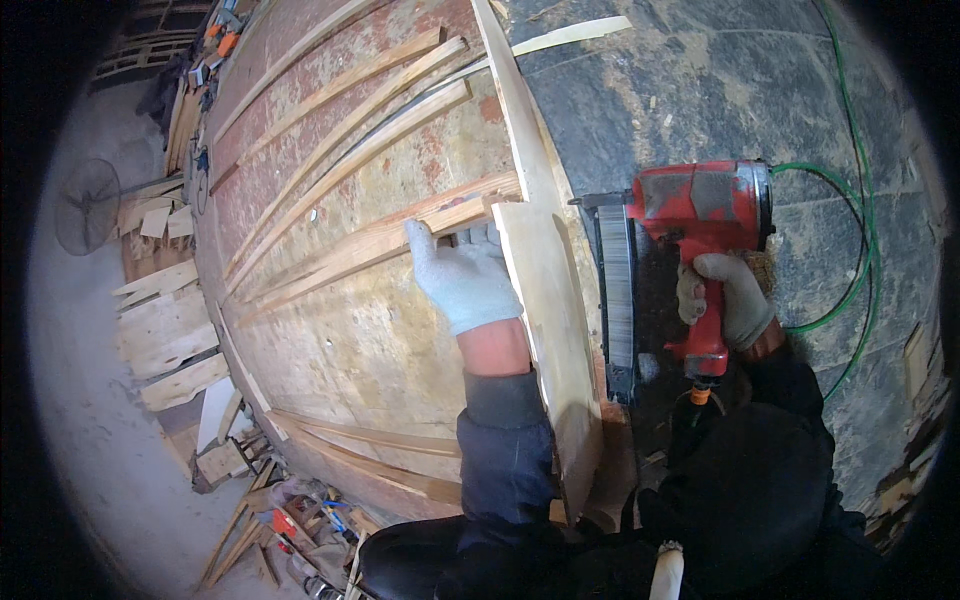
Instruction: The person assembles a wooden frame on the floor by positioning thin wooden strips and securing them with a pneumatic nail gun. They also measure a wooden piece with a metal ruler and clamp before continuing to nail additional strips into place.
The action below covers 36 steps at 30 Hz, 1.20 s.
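Note:
A red and grey pneumatic nail gun (704, 215) lies sideways in my right hand (736, 298), whose gloved fingers wrap its handle. Its long magazine (617, 290) runs beside a pale wooden board (545, 290) standing lengthwise in front of me. My left hand (462, 275), in a light grey glove, grips a wooden strip (365, 247) close to where it meets that board. The thumb presses along the strip; the other fingertips are partly hidden by the strip and the board's edge. A second strip lies right alongside the held one.
Several loose wooden strips (345, 125) lie across the worn work surface (375, 350). A green air hose (868, 235) curls over the dark sheet at right. On the floor at left are plywood offcuts (170, 330), a round fan (88, 205) and a heap of scraps and tools (300, 525).

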Motion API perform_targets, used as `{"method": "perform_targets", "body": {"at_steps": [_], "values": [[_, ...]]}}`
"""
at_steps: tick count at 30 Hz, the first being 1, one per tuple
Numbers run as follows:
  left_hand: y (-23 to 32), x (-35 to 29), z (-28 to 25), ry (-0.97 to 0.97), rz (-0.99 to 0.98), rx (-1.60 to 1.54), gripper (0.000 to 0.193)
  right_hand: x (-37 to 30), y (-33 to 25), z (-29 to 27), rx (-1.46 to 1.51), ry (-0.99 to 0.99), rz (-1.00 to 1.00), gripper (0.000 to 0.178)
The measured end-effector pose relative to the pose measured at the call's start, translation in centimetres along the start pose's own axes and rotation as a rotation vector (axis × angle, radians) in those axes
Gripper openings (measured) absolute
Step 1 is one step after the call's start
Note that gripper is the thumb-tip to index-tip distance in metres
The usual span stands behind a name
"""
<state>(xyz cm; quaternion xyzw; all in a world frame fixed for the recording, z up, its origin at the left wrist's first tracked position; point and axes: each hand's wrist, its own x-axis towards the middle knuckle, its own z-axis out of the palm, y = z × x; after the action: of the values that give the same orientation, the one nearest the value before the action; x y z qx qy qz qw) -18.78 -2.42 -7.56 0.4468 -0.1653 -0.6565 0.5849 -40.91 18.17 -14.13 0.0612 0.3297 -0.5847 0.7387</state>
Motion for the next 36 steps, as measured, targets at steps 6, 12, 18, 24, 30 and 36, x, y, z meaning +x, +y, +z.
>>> {"method": "perform_targets", "body": {"at_steps": [6,12,18,24,30,36], "values": [[-0.3,0.1,0.5,0.063,0.019,0.012,0.055,-0.1,-0.2,0.5,0.04,-0.082,0.051,0.021],[-0.3,0.2,0.2,0.057,-0.021,-0.03,0.052,-0.2,-0.1,0.6,0.058,-0.098,0.067,0.021],[-0.3,0.3,-0.2,0.04,-0.036,-0.024,0.051,-0.1,0.1,0.4,0.086,-0.108,0.086,0.021],[-0.5,0.4,-0.7,0.059,-0.063,-0.017,0.05,-0.2,0.3,0.6,0.024,-0.091,0.033,0.021],[-0.7,1.7,-2.3,0.029,-0.088,-0.012,0.049,-0.2,0.5,0.7,0.058,-0.109,0.033,0.019],[-0.8,0.8,-1.5,0.018,-0.048,-0.012,0.05,-0.2,0.3,1.1,0.065,-0.122,0.038,0.02]]}}
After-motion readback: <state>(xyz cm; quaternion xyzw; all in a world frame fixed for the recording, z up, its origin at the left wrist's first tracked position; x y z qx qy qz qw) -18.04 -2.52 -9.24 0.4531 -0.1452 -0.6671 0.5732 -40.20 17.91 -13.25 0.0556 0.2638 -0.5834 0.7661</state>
